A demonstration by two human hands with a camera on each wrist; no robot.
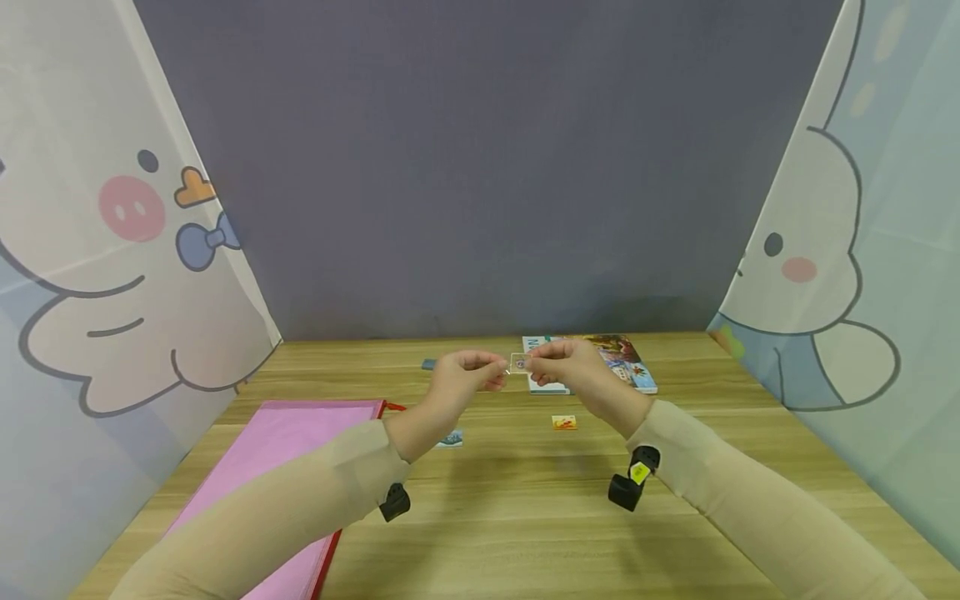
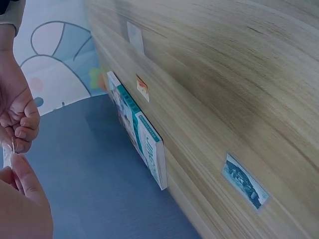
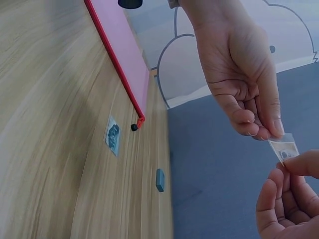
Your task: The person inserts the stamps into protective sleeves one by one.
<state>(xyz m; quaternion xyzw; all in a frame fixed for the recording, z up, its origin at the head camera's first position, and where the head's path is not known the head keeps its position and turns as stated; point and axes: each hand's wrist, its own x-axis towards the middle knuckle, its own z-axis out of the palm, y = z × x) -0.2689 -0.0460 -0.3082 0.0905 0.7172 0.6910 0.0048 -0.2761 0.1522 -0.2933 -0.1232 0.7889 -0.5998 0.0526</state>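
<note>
Both hands are raised over the table and meet at a small stamp in a clear sleeve (image 3: 285, 148). My left hand (image 1: 467, 377) pinches one end of the sleeve between thumb and fingertips. From the other side my right hand (image 1: 573, 368) pinches it, thumb over the stamp's lower part. In the head view the clear sleeve (image 1: 518, 363) shows as a tiny see-through square with a dark print. Below the hands lie a blue stamp (image 2: 244, 181) and an orange-yellow stamp (image 1: 565, 422), flat on the wood.
A pink zip folder (image 1: 315, 425) with red edging lies at the left, partly under the left forearm. Books (image 1: 637, 375) lie at the back right. Near the back is a small blue block (image 3: 160, 180). A clear empty sleeve (image 2: 135, 38) lies on the table (image 1: 480, 533).
</note>
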